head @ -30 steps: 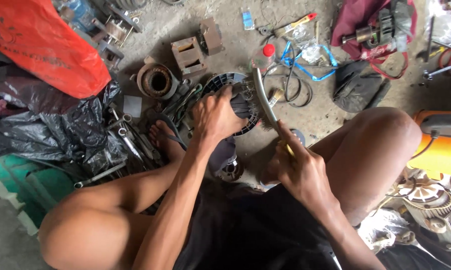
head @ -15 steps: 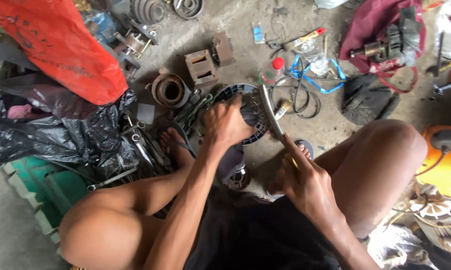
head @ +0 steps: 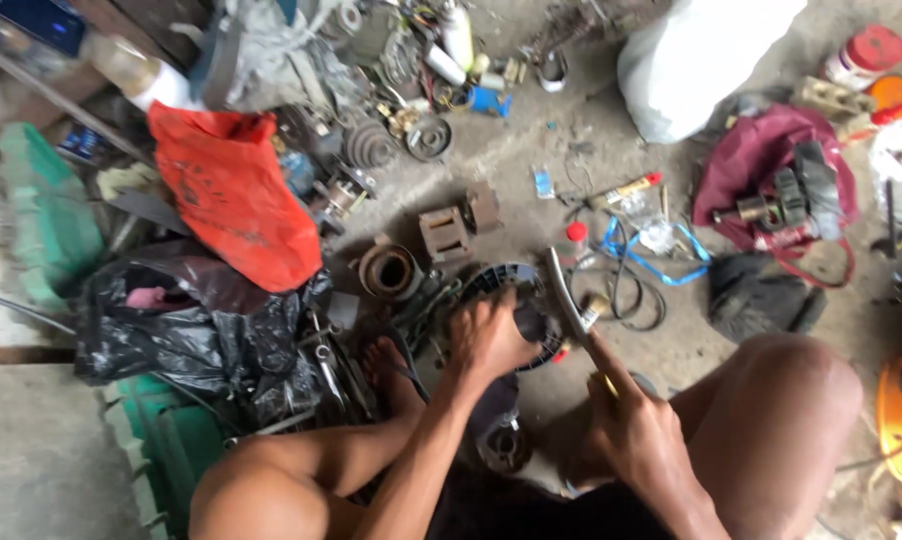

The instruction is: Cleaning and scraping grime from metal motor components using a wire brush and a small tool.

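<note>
My left hand (head: 493, 338) presses down on a round black slotted fan-like part (head: 506, 283) lying on the concrete floor between my knees. My right hand (head: 631, 425) grips a yellow-handled tool with a flat grey metal blade (head: 565, 293); the blade slants up against the right rim of the round part. My bare foot (head: 386, 368) rests on the ground just left of the part. What lies under my left palm is hidden.
Scattered metal parts surround me: a rusty ring (head: 388, 271), a square laminated core (head: 445, 233), pulleys (head: 429, 137). A red plastic bag (head: 233, 192) and black bags (head: 186, 322) lie left. A maroon cloth with a motor (head: 771, 195), blue cord (head: 661, 262), a white sack (head: 696, 55) and an orange machine (head: 901, 415) lie right.
The view has tilted upward, showing more clutter at the back. Both hands stay on the round part and the tool, with the blade still against the rim.
</note>
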